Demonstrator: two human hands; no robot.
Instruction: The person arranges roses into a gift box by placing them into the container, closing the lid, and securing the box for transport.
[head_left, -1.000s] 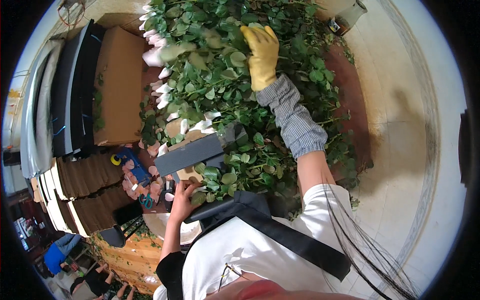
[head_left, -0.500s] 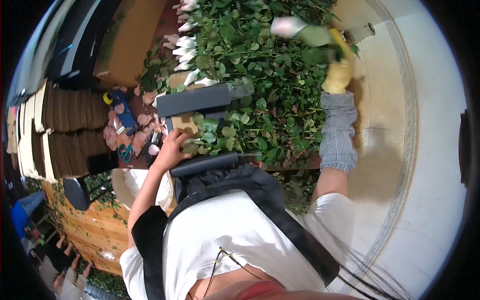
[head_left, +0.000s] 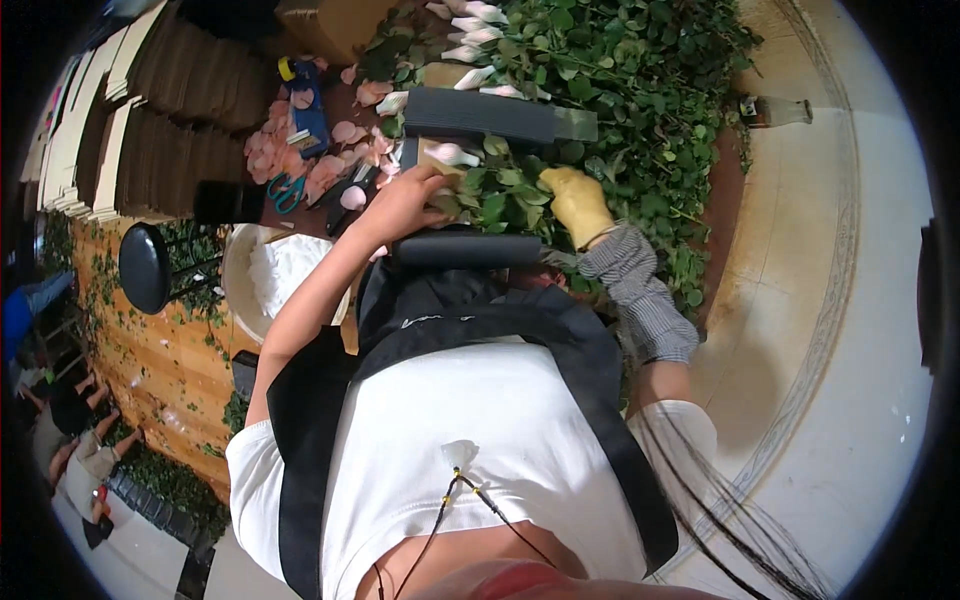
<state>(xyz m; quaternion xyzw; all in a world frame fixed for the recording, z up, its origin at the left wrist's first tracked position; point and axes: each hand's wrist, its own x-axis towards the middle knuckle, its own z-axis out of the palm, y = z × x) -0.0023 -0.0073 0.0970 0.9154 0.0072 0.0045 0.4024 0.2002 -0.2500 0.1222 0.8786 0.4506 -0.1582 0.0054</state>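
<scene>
Two dark padded bars, an upper one and a lower one, flank a bundle of leafy roses. A pale rose bud in a white net sleeve lies just below the upper bar. My bare left hand curls its fingers over the bud end of the bundle, hiding what is beneath them. On the right, my right hand, in a yellow glove and striped sleeve, closes around the leafy rose stems. Its fingertips are partly hidden by leaves.
A large pile of roses covers the table beyond. Pink petals, teal scissors and a blue tape dispenser lie left. Nearby are stacked cardboard, a white-filled tub, a black stool and a glass bottle.
My right hand has come from the far right, where it held up a rose, down to the bundle. A sleeved bud now lies below the upper bar. The whole view has shifted.
</scene>
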